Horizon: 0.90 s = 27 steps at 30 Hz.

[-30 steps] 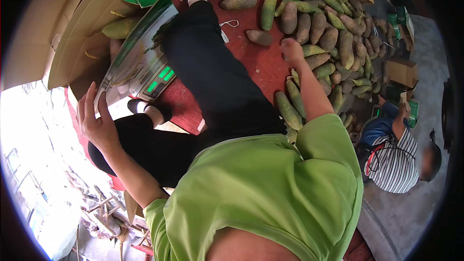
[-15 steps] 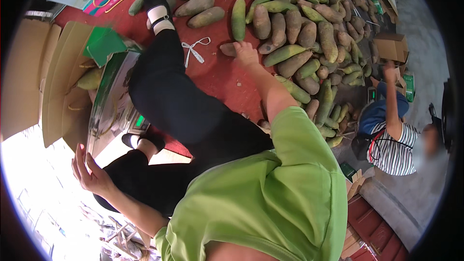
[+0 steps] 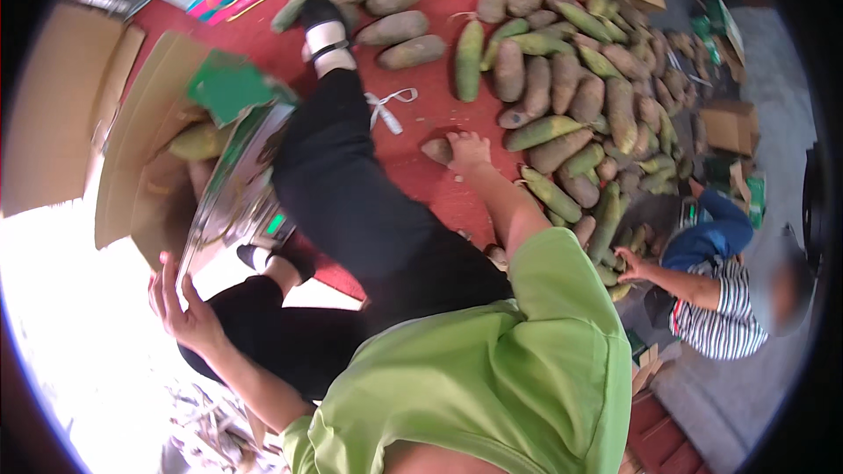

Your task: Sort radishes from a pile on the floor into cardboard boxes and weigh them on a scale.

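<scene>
Head view: what do the hands have?

– Right hand (image 3: 470,151), mid-frame, closes around one end of a brown root (image 3: 435,152) over the red floor (image 3: 430,107); cannot tell if lifted. Left hand (image 3: 189,318), lower left, fingers spread, apparently holding nothing, near a carton (image 3: 127,177).

– Progress?

– Partial, my judgement. Green root (image 3: 198,141) inside carton; brown one outside; big heap (image 3: 571,114), upper right, lies loose.

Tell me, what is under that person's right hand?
The right hand is closed around one end of a brown vegetable. Its left end shows, with red matting around it. The fingers and palm cover the other end, so that cannot be seen.
</scene>
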Tool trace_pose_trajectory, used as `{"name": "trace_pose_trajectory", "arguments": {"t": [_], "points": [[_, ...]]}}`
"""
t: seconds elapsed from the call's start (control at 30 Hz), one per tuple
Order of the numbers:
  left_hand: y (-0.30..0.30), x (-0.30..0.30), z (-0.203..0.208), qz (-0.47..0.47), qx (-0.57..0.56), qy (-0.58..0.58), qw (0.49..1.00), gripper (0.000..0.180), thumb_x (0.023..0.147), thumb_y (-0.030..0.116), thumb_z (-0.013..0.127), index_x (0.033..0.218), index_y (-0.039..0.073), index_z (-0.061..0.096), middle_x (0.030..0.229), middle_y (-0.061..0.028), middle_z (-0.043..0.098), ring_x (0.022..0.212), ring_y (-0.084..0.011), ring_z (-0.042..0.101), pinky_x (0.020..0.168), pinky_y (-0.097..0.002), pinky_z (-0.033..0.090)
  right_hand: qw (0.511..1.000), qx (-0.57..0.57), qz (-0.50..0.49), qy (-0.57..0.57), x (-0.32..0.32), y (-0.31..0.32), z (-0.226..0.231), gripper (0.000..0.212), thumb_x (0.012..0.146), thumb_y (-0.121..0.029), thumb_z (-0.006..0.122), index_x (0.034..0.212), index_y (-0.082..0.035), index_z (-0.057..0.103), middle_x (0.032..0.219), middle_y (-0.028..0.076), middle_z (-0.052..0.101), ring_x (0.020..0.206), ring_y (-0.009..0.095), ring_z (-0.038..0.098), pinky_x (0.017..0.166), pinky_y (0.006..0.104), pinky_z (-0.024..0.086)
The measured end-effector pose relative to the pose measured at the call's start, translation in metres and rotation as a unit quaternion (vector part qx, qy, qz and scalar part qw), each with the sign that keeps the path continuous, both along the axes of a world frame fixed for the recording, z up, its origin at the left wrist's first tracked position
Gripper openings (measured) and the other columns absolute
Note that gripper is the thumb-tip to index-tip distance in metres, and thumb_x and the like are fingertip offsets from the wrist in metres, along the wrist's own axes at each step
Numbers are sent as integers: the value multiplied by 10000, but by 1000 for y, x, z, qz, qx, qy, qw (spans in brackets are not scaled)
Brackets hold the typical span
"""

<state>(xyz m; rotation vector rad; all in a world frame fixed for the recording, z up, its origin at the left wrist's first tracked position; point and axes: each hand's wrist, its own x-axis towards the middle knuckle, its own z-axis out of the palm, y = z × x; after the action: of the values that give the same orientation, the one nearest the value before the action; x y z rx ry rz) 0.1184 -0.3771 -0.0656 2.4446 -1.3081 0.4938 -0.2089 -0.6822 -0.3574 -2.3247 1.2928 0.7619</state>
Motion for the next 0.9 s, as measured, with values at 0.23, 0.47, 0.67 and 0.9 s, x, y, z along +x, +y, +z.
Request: {"name": "trace_pose_trajectory", "arguments": {"t": [0.23,0.47,0.67,0.9], "points": [[-19,-9,7,9,-16,15,1000,240,781,64,670,1018,29,687,906,-96,666,892,-266,615,953,-408,417,998,-43,-50,-4,-10,21,-30,632,660,-252,758,1232,-159,504,1235,99,519,1192,318,478,908,483,461],[-18,-11,16,-33,-17,32,999,193,708,88,731,894,51,697,847,-59,644,825,-236,625,908,-422,458,989,5,-118,-90,-37,15,-36,729,584,-283,796,1240,-125,521,1186,157,571,1086,395,553,889,465,483],[-11,-13,18,-72,-11,52,996,204,713,127,732,907,78,692,824,-38,616,778,-221,617,862,-420,480,841,183,-275,-429,-2,-24,30,622,624,-56,791,1191,-14,540,1063,100,631,981,239,613,839,363,504],[0,-15,22,-84,-31,86,992,198,741,148,712,929,91,684,854,-30,632,799,-217,622,762,-368,492,819,68,-122,-556,107,-47,220,625,671,-55,766,1244,-15,519,1116,84,603,1003,181,569,888,304,447]]}}
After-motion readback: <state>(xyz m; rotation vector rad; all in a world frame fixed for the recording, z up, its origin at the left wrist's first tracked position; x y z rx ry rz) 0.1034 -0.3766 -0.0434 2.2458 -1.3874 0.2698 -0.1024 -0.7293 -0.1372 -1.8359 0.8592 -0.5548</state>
